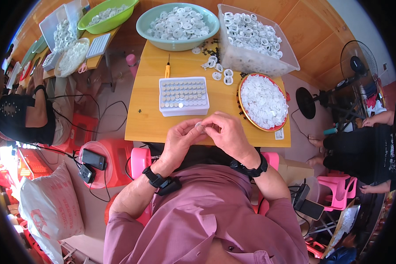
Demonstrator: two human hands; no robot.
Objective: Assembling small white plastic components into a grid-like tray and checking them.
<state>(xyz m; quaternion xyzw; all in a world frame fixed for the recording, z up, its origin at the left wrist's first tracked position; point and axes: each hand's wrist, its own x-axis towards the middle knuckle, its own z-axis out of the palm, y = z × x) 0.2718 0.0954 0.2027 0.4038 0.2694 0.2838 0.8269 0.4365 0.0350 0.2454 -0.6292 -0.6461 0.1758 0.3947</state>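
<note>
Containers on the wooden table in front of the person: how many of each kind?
Round green basin of white parts: 1
Clear plastic bin of white rings: 1
Round red-rimmed tray of white discs: 1
White rectangular tray of small metal pieces: 1
Total: 4
The hands, left and right, meet at a small part over the near edge.

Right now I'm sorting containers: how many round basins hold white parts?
2. A pale green basin sits at the far edge of the near table; a lime green basin sits on the table to the left. Others may lie out of view.
</note>
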